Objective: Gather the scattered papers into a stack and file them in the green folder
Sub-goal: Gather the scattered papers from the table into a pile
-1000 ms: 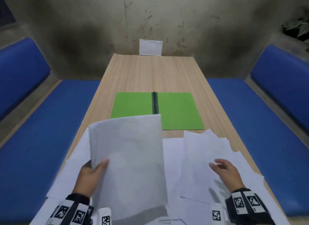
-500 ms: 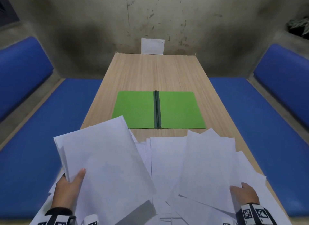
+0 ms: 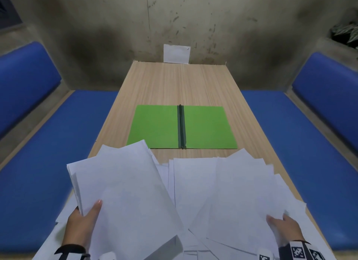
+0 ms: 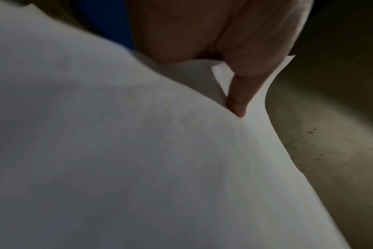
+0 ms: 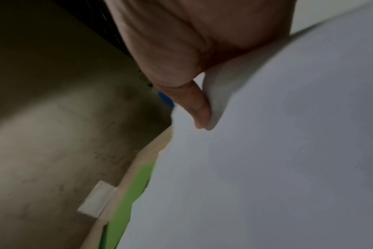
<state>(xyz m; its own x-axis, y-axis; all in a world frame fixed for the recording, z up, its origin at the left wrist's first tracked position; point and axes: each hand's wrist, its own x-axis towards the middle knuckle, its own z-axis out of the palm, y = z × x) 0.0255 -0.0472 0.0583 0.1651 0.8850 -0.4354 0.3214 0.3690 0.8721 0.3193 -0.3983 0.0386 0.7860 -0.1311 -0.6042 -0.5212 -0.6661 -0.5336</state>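
Observation:
The green folder [image 3: 207, 126] lies open and flat in the middle of the wooden table [image 3: 180, 85], its dark spine [image 3: 181, 126] pointing away from me. White papers [image 3: 193, 182] are fanned over the table's near end. My left hand [image 3: 85, 219] holds a bundle of sheets [image 3: 126, 192] by its near left edge, thumb [image 4: 236, 101] on top. The bundle tilts left, and its far corner reaches the folder's near left corner. My right hand [image 3: 280, 225] grips the right-hand sheets [image 3: 242, 192] at their near right edge, thumb [image 5: 198, 107] pressed on the paper. The folder [image 5: 128, 202] shows past that paper's edge.
A small white card [image 3: 176, 53] stands against the stained wall at the table's far end. Blue padded benches run along the left [image 3: 58, 163] and right [image 3: 310, 143] sides. A plant [image 3: 346, 35] sits on the ledge at the upper right.
The left hand's bundle has swung from upright in front of me down and to the left. The right hand slid from the middle of the sheets to their near right edge and took hold.

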